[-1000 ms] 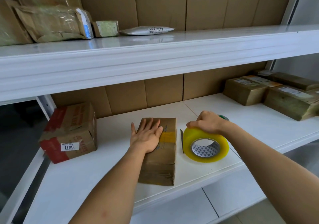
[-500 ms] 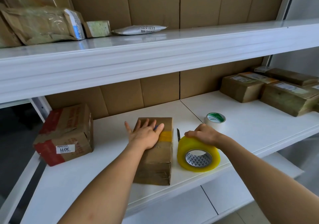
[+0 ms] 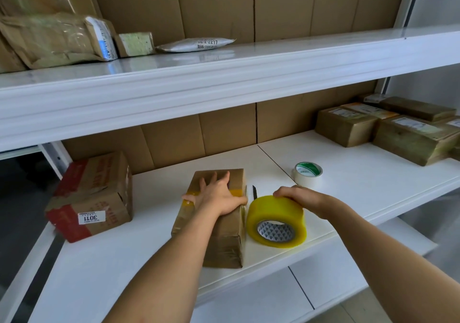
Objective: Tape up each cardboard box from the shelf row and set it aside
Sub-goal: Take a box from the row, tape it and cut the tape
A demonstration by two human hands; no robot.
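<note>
Left hand [image 3: 219, 195]: palm down, fingers spread and straight, thumb out to the left side; forearm extends from the lower centre, forward over the shelf's front edge. Right hand [image 3: 296, 195]: knuckles up, fingers curled downward in a grip; forearm enters from the lower right corner, angled inward.

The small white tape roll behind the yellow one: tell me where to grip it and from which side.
Grip the small white tape roll across its outer wall, thumb on one side and fingers opposite, coming down from above. It lies flat on the shelf with its core hole facing up and free space around it. The right hand is nearest, though it now holds the yellow tape roll.
</note>
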